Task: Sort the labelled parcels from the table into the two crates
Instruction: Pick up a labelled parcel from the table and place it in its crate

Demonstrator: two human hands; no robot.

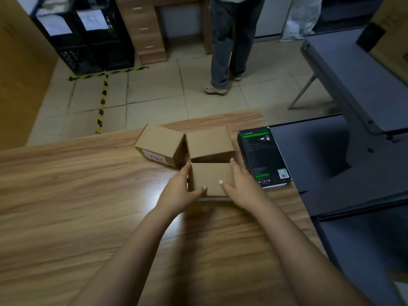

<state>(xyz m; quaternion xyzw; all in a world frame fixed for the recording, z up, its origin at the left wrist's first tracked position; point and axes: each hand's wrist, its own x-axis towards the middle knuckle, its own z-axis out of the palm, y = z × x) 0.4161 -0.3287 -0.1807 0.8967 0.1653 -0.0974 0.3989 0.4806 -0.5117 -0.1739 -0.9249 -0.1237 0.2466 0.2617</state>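
Three brown cardboard parcels sit together on the wooden table (66, 184). The nearest parcel (210, 177) is between my hands: my left hand (180, 191) grips its left side and my right hand (241, 186) grips its right side, thumbs over the top near edge. Behind it lies a second parcel (209, 143). To the left stands a third parcel (160, 144) with a white label on its front face. Two black crates (66, 54) (110, 47) with white paper labels stand on the floor at the far left.
A black box with green print (262, 155) lies just right of the parcels. A dark table (353, 164) adjoins on the right. A person's legs (227, 45) stand beyond the table near a wooden drawer unit (148, 29). Yellow-black tape (102, 100) marks the floor.
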